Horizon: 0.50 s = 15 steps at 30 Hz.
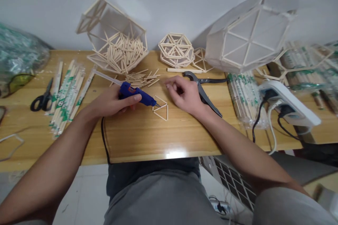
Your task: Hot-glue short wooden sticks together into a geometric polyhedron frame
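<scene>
My left hand is wrapped round a blue glue gun, with a pale glue stick jutting from its back end. The gun's nozzle tip touches or hovers just over a small frame of joined wooden sticks lying flat on the table. Right of that frame is my right hand, its fingers curled in with thumb and index close together; whether anything is between them is too small to make out. Behind the glue gun lies a loose pile of short sticks. Black-handled cutters rest beside and partly behind my right hand.
Along the wall stand a stick-filled frame, a small stick ball and a large covered frame. Scissors and packed chopsticks lie left. Another chopstick pack and a power strip sit right. A cord crosses the front edge.
</scene>
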{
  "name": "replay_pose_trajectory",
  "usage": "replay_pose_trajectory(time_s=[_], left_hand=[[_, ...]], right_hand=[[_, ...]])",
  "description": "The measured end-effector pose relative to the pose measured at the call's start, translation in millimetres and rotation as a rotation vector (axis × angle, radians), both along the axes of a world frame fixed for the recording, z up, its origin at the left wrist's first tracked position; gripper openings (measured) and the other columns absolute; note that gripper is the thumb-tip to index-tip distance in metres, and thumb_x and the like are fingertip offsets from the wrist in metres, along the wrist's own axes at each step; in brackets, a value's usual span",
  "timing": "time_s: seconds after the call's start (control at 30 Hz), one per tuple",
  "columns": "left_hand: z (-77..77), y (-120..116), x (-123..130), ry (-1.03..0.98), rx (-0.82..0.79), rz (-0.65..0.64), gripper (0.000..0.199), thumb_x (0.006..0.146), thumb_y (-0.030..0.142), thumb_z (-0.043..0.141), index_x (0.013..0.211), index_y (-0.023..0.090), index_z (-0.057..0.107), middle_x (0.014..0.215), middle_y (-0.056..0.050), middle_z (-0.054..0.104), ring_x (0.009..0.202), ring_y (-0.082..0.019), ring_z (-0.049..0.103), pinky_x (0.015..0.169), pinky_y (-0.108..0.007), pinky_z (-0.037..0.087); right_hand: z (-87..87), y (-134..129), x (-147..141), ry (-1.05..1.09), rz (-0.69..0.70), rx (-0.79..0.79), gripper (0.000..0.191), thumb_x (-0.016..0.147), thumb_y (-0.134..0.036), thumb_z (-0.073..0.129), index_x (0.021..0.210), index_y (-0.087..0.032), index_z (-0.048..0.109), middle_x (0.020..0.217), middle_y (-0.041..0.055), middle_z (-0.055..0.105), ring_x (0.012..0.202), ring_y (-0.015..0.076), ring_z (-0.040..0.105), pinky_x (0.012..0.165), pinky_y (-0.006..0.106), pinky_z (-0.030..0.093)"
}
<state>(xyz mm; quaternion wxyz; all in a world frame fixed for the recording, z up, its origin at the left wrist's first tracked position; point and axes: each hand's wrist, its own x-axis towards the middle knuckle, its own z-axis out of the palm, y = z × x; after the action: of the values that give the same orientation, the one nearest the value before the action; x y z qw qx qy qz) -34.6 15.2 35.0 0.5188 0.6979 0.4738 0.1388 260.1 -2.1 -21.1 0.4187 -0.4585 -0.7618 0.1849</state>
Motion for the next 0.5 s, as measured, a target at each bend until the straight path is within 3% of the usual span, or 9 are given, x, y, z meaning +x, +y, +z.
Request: replay_pose_trajectory(time_s=[0.2, 0.5], left_hand=[[-5.1, 2.7, -2.3, -0.025, -0.038, -0.021, 0.047, 0.092, 0.066, 0.077, 0.077, 0.023, 0.07, 0.066, -0.003, 0.072, 0.053, -0.016, 0.062, 0.047, -0.026, 0.049], [-2.7, 7.0, -9.3, 0.02, -0.105, -0.089, 0.05, 0.09, 0.07, 0.079, 0.077, 0.023, 0.072, 0.069, -0.004, 0.075, 0.057, -0.018, 0.069, 0.051, -0.025, 0.057]], right_hand=[[1.2, -4.9, 0.7, -0.007, 0.024, 0.016, 0.018, 0.108, -0.029, 0.061, 0.109, -0.024, 0.078, 0.068, -0.0055, 0.064, 0.058, 0.0134, 0.057, 0.066, 0.028, 0.051], [1.5, 9.5, 13.5, 0.228, -0.216, 0.078, 0.019, 0.109, -0.041, 0.065, 0.105, -0.026, 0.075, 0.067, -0.0063, 0.052, 0.058, 0.0142, 0.051, 0.063, 0.031, 0.046]])
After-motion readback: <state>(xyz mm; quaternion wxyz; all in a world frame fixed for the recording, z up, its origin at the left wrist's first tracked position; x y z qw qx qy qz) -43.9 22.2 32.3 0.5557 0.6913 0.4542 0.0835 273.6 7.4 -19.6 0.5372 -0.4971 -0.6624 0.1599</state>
